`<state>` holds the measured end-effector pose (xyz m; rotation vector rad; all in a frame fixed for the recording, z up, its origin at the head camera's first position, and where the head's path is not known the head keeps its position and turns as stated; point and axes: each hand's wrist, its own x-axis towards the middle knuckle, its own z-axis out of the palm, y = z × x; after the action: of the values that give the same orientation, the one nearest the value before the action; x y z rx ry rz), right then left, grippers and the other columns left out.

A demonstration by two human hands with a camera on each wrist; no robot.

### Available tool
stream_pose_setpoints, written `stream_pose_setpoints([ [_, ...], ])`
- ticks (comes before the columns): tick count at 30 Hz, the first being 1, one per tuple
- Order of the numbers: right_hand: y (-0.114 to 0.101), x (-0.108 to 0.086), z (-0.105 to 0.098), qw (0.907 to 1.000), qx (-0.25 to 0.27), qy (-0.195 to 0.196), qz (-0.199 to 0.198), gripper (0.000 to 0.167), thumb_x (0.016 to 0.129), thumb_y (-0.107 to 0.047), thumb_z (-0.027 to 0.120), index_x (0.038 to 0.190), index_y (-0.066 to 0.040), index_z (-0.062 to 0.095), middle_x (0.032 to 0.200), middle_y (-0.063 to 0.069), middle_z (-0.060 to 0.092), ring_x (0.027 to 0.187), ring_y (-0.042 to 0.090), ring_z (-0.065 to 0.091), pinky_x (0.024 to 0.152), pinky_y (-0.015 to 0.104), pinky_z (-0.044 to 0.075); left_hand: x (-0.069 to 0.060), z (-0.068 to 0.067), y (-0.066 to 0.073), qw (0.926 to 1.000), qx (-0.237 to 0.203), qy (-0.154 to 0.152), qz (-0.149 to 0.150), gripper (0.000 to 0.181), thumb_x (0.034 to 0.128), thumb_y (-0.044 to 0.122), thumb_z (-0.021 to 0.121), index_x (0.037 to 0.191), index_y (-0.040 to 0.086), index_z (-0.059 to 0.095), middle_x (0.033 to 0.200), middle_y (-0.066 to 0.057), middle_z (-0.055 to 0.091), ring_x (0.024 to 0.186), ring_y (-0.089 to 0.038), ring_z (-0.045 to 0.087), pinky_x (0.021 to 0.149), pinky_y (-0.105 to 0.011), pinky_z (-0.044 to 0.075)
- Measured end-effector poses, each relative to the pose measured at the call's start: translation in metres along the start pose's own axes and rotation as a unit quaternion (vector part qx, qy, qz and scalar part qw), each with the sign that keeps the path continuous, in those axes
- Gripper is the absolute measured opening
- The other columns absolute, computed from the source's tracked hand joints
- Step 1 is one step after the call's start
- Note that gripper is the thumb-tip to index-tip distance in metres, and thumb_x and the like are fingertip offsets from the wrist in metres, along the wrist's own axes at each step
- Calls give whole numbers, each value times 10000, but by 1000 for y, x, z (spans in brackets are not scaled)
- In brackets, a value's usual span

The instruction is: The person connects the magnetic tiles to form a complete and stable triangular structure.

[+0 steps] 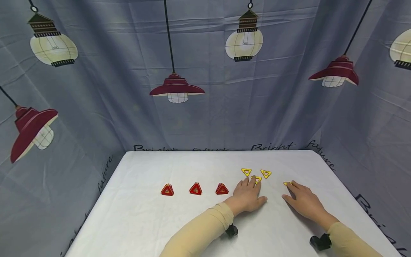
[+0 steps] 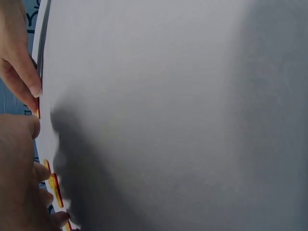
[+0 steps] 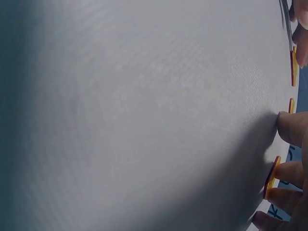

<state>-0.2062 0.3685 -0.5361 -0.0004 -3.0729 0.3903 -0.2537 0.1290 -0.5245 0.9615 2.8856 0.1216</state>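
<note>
My left hand [image 1: 247, 195] is spread with straight fingers, the fingertips resting at a yellow triangular frame piece [image 1: 258, 177] that they partly cover. Behind it lie two more yellow triangle pieces, one on the left [image 1: 246, 169] and one on the right [image 1: 266, 171]. To the right, my right hand [image 1: 303, 200] touches another yellow triangle [image 1: 285, 183] with its fingertips, and most of that piece is hidden. Fingers lie on this yellow triangle [image 3: 272, 178] in the right wrist view, with the thumb apart from it. Neither hand curls round a piece.
Three red triangular pieces stand in a row left of my left hand: left [image 1: 167, 190], middle [image 1: 195, 189] and right [image 1: 222, 189]. The white table [image 1: 144, 217] ends before a grey-blue curtain [image 1: 205, 117] printed with lamps.
</note>
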Motion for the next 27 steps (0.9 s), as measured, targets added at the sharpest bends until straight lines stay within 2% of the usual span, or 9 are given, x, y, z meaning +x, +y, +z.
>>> stream_pose_setpoints([
  [9,-1,1,0,10000,-12,-9,28,738,978,-421,657,1445,119,470,1487,379,381,1330,609,347,1003,758,305,-1,-4,-2,10000,28,20,21,700,1030,642,385,1599,234,377,1650,38,310,1508,-223,283,1185,-380,264],
  [14,0,0,1,10000,-26,-15,67,740,976,-415,663,1450,117,464,1490,378,379,1334,606,344,1013,754,299,-6,-6,-1,9998,127,-26,154,702,1027,646,399,1590,227,395,1640,52,327,1502,-199,296,1185,-338,258],
  [19,0,-1,2,9999,-73,-15,114,736,974,-415,667,1442,119,472,1481,381,385,1325,607,353,1008,751,309,-21,-5,-2,9977,401,-28,553,696,1031,627,412,1577,195,420,1629,31,350,1489,-199,323,1175,-303,271],
  [23,1,0,3,9999,-82,7,107,732,973,-415,664,1438,118,477,1479,380,389,1322,607,357,1006,748,314,-35,-5,-6,9944,535,-144,897,682,1039,621,393,1581,208,412,1627,36,352,1489,-184,320,1173,-284,265],
  [27,0,1,4,9999,-72,34,78,734,973,-421,660,1437,117,479,1479,376,394,1322,603,360,1006,744,319,-55,-8,-15,9909,388,-360,1236,668,1050,609,372,1591,218,391,1639,42,328,1501,-182,294,1176,-277,255],
])
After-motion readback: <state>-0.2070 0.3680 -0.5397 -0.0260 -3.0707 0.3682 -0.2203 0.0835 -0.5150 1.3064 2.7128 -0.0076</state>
